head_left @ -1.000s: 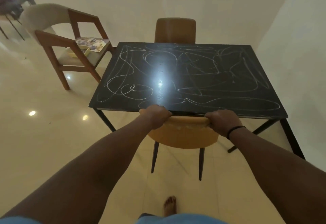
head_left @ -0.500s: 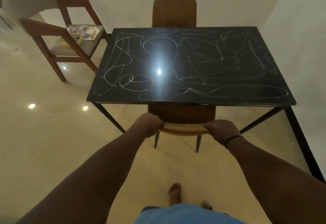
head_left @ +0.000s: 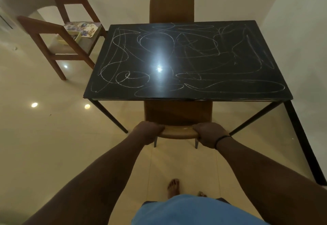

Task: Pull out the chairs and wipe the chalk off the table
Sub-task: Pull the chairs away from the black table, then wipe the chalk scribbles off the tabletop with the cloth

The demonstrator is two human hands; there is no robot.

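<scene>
Glossy cream floor (head_left: 44, 145) lay below. My left hand (head_left: 147, 132) and right hand (head_left: 209, 134) curled round the near chair (head_left: 177, 114) top rail, its seat partly under the chalk-scribbled black table (head_left: 185, 60). Beyond stood another chair (head_left: 171, 7).

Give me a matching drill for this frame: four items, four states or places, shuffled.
Items:
1. near chair
2. far chair
3. wooden armchair
4. table

States or places:
A. holds printed items on its seat
B. scribbled over with chalk
C. beyond the table, backrest showing above its far edge
D. backrest top gripped by left hand and right hand

Pairs: 1-D, 2-C, 3-A, 4-B
</scene>
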